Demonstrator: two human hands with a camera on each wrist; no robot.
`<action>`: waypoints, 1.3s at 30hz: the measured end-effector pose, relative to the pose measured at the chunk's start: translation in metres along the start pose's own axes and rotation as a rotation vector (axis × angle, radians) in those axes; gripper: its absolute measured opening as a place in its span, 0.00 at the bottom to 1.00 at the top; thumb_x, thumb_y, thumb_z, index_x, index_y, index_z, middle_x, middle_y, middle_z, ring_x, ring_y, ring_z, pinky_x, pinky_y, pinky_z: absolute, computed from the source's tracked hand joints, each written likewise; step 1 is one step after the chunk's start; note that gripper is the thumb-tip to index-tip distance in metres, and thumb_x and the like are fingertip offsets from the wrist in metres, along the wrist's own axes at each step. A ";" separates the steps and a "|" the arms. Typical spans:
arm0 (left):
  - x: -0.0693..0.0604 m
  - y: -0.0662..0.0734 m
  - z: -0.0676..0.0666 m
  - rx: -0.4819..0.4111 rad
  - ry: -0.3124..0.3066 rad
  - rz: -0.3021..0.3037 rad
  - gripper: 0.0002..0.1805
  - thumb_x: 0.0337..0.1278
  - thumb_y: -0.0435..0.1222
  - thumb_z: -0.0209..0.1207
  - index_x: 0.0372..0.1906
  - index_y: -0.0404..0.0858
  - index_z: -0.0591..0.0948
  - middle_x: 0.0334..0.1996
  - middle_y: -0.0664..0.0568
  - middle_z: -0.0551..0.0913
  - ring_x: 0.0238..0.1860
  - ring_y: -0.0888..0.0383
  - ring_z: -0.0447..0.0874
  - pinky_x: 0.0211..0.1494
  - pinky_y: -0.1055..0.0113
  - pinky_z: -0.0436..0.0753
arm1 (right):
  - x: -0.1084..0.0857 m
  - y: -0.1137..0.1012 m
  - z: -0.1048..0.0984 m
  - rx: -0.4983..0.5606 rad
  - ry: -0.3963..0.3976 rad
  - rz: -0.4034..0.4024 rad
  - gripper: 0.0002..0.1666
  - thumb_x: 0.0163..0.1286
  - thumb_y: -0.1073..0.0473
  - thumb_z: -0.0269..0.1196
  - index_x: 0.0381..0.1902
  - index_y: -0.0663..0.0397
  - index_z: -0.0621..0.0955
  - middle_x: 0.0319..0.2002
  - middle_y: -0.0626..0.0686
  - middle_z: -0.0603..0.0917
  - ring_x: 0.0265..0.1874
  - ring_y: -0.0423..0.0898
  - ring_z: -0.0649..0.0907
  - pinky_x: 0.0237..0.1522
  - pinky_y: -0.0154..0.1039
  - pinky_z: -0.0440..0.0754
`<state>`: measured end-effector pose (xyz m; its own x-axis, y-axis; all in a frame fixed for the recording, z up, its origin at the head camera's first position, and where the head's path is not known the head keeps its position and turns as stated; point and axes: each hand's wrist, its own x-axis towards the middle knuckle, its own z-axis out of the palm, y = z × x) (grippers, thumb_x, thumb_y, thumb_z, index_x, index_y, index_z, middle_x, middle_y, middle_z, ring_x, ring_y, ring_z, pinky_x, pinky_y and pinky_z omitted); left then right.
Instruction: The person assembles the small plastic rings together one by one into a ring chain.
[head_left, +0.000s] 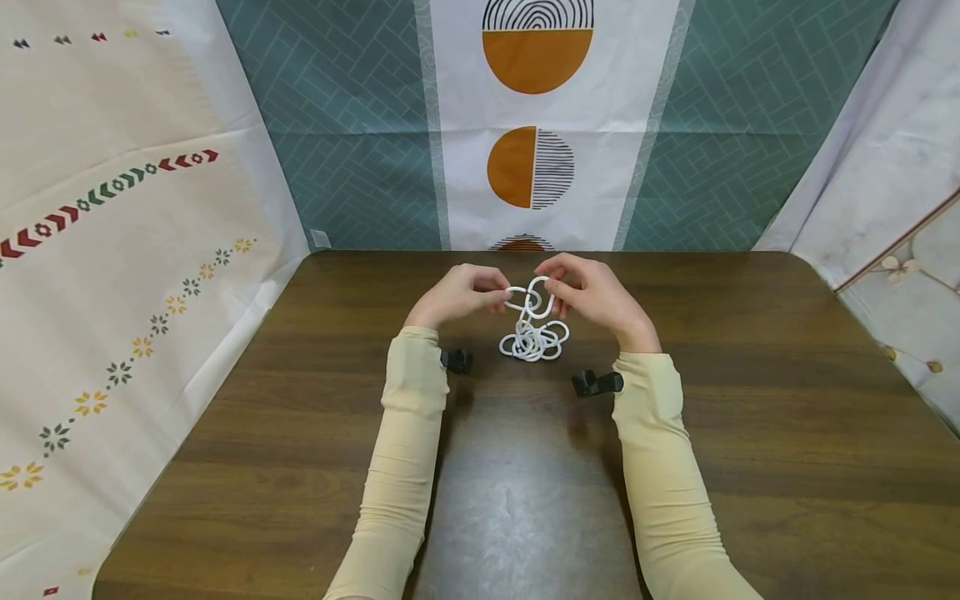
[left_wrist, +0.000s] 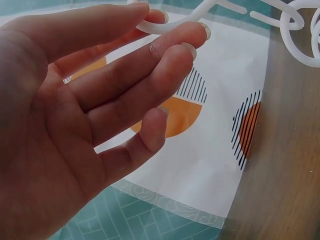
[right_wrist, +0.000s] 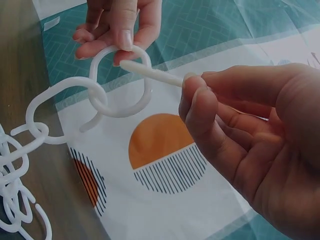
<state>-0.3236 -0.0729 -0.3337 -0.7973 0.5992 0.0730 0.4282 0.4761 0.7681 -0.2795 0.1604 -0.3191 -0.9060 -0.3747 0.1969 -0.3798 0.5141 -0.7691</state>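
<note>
White plastic chain links hang in a chain between my hands and a pile of joined links (head_left: 532,343) on the table. In the head view, my left hand (head_left: 459,293) pinches the chain's end link (right_wrist: 150,96) between thumb and fingers. My right hand (head_left: 596,292) pinches another white link (right_wrist: 160,76), seen edge-on in the right wrist view. That link's tip overlaps the end link; whether it passes through cannot be told. From the end link, a further link (right_wrist: 57,86) runs down towards the pile. In the left wrist view, the left hand's (left_wrist: 100,105) lower fingers are loosely bent.
Everything is above a dark brown wooden table (head_left: 285,433). Behind its far edge hangs a patterned teal and white cloth (head_left: 360,125). Patterned light cloths cover the left and right sides. A black wrist mount (head_left: 596,383) juts inward from the right sleeve, another (head_left: 456,361) from the left.
</note>
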 end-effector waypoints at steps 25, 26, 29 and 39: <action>-0.004 0.014 -0.002 0.017 0.027 0.026 0.11 0.65 0.41 0.59 0.45 0.39 0.82 0.31 0.45 0.87 0.34 0.52 0.84 0.41 0.65 0.79 | 0.003 0.001 0.004 0.056 0.054 0.007 0.17 0.71 0.66 0.57 0.57 0.60 0.74 0.39 0.60 0.81 0.27 0.38 0.86 0.40 0.34 0.82; -0.004 0.014 -0.002 0.018 0.028 0.027 0.11 0.65 0.41 0.59 0.46 0.39 0.82 0.31 0.45 0.87 0.34 0.51 0.84 0.42 0.65 0.79 | 0.003 0.001 0.004 0.070 0.052 0.006 0.17 0.71 0.66 0.57 0.57 0.61 0.74 0.40 0.60 0.81 0.28 0.39 0.86 0.41 0.34 0.83; -0.003 0.014 -0.002 0.014 0.033 0.034 0.12 0.65 0.42 0.59 0.47 0.40 0.81 0.32 0.45 0.87 0.36 0.49 0.84 0.42 0.65 0.79 | 0.003 0.000 0.006 0.103 0.037 -0.002 0.16 0.70 0.66 0.58 0.55 0.61 0.73 0.41 0.62 0.81 0.31 0.43 0.88 0.43 0.34 0.82; -0.010 0.012 -0.008 0.027 0.119 0.092 0.11 0.64 0.41 0.60 0.38 0.37 0.83 0.33 0.42 0.85 0.35 0.49 0.82 0.41 0.66 0.77 | 0.004 0.008 0.010 0.147 -0.058 -0.035 0.15 0.72 0.65 0.57 0.53 0.65 0.71 0.45 0.66 0.81 0.43 0.57 0.85 0.47 0.45 0.84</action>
<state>-0.3141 -0.0784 -0.3201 -0.7980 0.5616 0.2187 0.5120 0.4404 0.7375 -0.2845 0.1554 -0.3301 -0.8789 -0.4364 0.1928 -0.3755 0.3834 -0.8438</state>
